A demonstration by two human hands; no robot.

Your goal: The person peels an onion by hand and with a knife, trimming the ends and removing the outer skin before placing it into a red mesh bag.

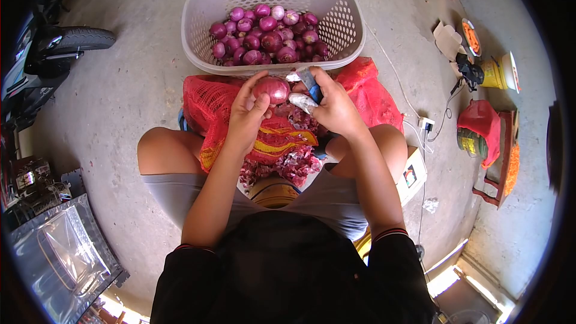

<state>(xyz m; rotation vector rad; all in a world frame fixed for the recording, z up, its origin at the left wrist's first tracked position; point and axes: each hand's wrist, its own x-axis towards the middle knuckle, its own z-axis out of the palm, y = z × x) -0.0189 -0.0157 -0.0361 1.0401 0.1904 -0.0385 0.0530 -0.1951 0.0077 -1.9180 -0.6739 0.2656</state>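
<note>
My left hand (245, 111) is closed around a red onion (273, 89), thumb at its lower side. Close to the onion's right side, my right hand (341, 107) grips a small blue-and-grey tool (312, 86); its kind I cannot tell. White wrapping covers the tips of the right thumb and forefinger. Beneath the hands lie a red mesh sack (207, 99) and a heap of purple onion skins (295, 167) between my knees. Just beyond stands a grey plastic basket (191, 33) with many red onions (270, 41) inside, mostly smooth and shiny.
A second piece of red netting (378, 105) spreads on the right. A white extension socket (426, 124) and its cables lie on the concrete floor. By the right wall are a yellow bucket (493, 74) and a wooden stool (507, 162). A motorbike tyre (84, 38) juts in at left.
</note>
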